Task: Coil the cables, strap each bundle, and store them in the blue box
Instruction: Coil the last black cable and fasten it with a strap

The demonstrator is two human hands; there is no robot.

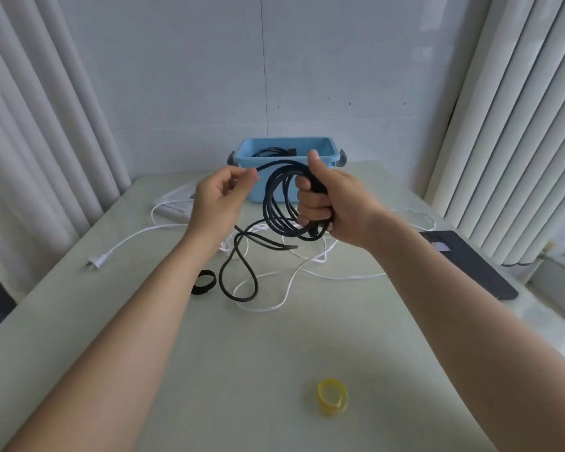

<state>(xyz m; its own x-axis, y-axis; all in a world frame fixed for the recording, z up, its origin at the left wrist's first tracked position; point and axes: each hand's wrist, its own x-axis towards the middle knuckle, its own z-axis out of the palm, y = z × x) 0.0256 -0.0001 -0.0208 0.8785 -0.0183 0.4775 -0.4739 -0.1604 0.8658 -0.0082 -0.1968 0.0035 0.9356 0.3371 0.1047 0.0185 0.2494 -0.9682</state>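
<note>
Black cable (269,207): thick, matte, half coiled, held up before the blue box (284,139).
Right hand (327,203): fist clamped round the coil.
Left hand (219,200): pinching one strand.
White cable (266,309) print: unreadable.

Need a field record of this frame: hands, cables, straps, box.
left hand: pinches one strand of the black cable
right hand: grips the coiled loops of the black cable
black cable: partly coiled, tail lying in a loop on the table
white cable: loose on the table, uncoiled
black strap: on the table, unused
yellow strap: on the table, near edge, unused
blue box: behind the hands, dark cable inside
</note>
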